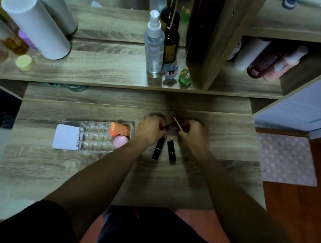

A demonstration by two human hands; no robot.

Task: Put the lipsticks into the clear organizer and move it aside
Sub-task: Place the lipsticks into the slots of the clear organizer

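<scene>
A clear organizer (95, 136) with many small cells lies on the wooden desk, left of centre. It holds an orange sponge (120, 129), a pink sponge (120, 141) and a white card (66, 137). Two black lipsticks (159, 148) (171, 150) lie side by side on the desk, right of the organizer and below my hands. My left hand (150, 129) is closed around a dark red lipstick (168, 126). My right hand (193, 135) grips a slim rose-gold lipstick (176, 122) that sticks up to the left. The two hands almost touch.
A raised shelf behind the desk carries a spray bottle (155, 44), a dark diffuser bottle (171, 44), two small figurines (177, 75), white cylinders (37, 25) and jars at the left. A mirror stands behind. Bottles (267, 60) fill the right cubby. A dotted mat (285, 158) lies to the right.
</scene>
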